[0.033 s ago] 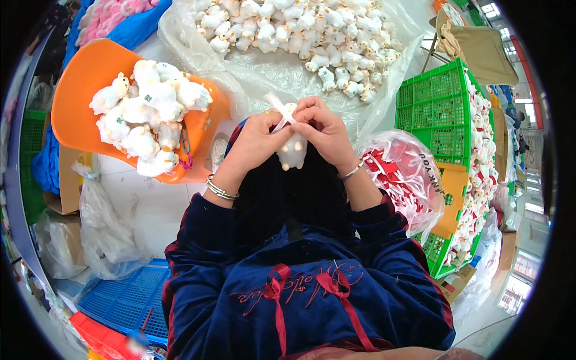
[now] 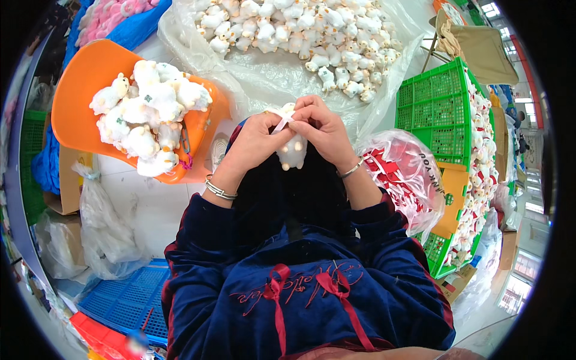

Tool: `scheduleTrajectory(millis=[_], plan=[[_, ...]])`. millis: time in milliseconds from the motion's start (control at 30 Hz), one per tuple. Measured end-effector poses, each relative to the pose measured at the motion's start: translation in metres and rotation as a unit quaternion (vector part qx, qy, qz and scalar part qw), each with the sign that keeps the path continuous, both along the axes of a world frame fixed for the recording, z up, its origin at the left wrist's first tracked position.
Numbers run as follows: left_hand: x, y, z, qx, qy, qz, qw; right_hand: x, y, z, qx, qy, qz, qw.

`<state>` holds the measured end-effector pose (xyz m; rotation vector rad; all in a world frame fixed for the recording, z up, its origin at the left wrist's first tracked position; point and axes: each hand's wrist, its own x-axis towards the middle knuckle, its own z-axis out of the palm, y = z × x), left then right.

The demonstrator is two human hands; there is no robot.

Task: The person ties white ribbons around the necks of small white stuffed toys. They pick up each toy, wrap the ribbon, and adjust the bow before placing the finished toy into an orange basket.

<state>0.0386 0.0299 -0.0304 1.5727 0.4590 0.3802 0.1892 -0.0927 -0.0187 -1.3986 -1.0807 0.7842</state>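
Note:
A small white plush toy [image 2: 292, 155] with pale tan feet is held between my hands above my lap. A white ribbon [image 2: 283, 122] crosses over its neck. My left hand [image 2: 259, 141] is closed, thumb and fingers pinching the ribbon at the toy's left side. On the other side my right hand [image 2: 327, 131] is also closed, its fingertips pinching the ribbon where the strands cross. Fingers hide much of the toy's head and the crossing.
To the left, an orange chair [image 2: 75, 102] bears a heap of white plush toys [image 2: 144, 114] and small scissors. More lie piled on a plastic sheet [image 2: 240, 81] ahead. At right stand a clear bag of red and white ribbons [image 2: 396, 180] and a green crate [image 2: 435, 120] beside dressed toys.
The ribbon end that stuck up beside the toy's head has come down toward the crossing. Both hands stay almost in place.

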Motion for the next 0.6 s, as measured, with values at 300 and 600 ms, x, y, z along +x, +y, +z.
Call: scheduleTrajectory(millis=[300,600], plan=[[0.005,-0.023,-0.001,0.012,0.002,0.109,0.994,0.005,0.004,0.011,-0.056,0.102,-0.006,0.993],[0.011,-0.036,-0.006,0.102,-0.099,0.206,0.968,0.023,0.005,0.023,-0.156,-0.036,-0.029,0.987]])
